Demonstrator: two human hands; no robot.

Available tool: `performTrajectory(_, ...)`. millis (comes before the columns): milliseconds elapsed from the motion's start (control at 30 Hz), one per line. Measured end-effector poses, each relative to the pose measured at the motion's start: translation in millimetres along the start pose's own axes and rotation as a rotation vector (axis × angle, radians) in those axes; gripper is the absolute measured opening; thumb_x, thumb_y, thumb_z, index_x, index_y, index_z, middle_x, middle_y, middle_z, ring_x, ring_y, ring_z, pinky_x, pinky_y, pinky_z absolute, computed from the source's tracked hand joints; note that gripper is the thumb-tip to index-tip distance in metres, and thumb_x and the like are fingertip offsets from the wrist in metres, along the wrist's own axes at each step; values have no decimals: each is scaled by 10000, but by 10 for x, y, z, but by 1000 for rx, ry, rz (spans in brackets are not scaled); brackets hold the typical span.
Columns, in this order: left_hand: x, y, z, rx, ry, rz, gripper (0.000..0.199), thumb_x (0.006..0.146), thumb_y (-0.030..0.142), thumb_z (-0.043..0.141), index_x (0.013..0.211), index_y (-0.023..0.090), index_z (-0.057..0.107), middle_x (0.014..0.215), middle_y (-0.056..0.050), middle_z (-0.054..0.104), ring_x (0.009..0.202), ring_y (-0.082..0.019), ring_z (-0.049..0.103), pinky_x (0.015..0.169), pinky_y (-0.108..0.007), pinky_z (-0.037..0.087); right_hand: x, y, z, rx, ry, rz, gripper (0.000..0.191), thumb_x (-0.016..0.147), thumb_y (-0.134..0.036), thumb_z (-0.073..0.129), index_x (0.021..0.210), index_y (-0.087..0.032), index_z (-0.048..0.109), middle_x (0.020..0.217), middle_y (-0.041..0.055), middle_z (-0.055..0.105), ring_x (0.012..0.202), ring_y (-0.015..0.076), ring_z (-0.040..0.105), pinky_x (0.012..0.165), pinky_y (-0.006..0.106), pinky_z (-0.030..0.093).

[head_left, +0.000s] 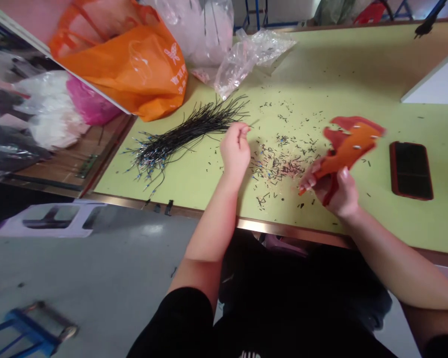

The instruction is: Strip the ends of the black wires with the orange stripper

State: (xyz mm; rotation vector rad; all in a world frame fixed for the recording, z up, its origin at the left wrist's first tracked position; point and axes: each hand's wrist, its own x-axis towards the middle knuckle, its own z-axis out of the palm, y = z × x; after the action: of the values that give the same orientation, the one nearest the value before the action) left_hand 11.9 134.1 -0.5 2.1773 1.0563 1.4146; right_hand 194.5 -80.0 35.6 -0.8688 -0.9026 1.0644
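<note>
Orange-red pad was pinched firmly in the right hand, held over scattered wire offcuts, which we rated good practice; we found the left hand with fingers pressed together, beside black wires on the bench.

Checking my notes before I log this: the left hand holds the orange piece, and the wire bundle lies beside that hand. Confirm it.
Wrong hand: the head view shows the right hand holding the orange piece. The wire bundle does lie beside the left hand.
</note>
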Motion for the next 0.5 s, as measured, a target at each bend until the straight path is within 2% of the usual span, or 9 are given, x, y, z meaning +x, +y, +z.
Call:
performTrajectory(100,-87,166,11,76,-119,163,384,1150,441,403,1057,243,718,956,-55,755,857,-195,701,799,-330,527,46,82,-31,25,-128,240,564,863,-765,763,954,-213,689,720,10,630,638,197,638,606,350,600)
performTrajectory(167,-144,279,-10,109,-148,232,363,1148,418,417,1078,248,730,946,-51,757,855,-196,699,790,-330,520,53,147,-30,53,-160,305,593,852,-781,765,966,-204,690,737,13,646,652,193,645,631,350,617)
performTrajectory(367,-173,433,-78,102,-152,283,393,1154,438,413,1088,244,749,880,-55,743,805,-182,683,738,-321,498,57,192,1,45,-144,266,608,861,-799,743,1008,-211,705,781,27,673,676,198,664,656,348,623)
performTrajectory(500,-183,492,-69,37,-174,281,377,1153,413,428,1075,237,752,889,-56,748,801,-177,687,735,-319,503,83,154,-20,128,-230,243,639,901,-832,662,1049,-212,701,743,20,679,636,198,674,630,346,629)
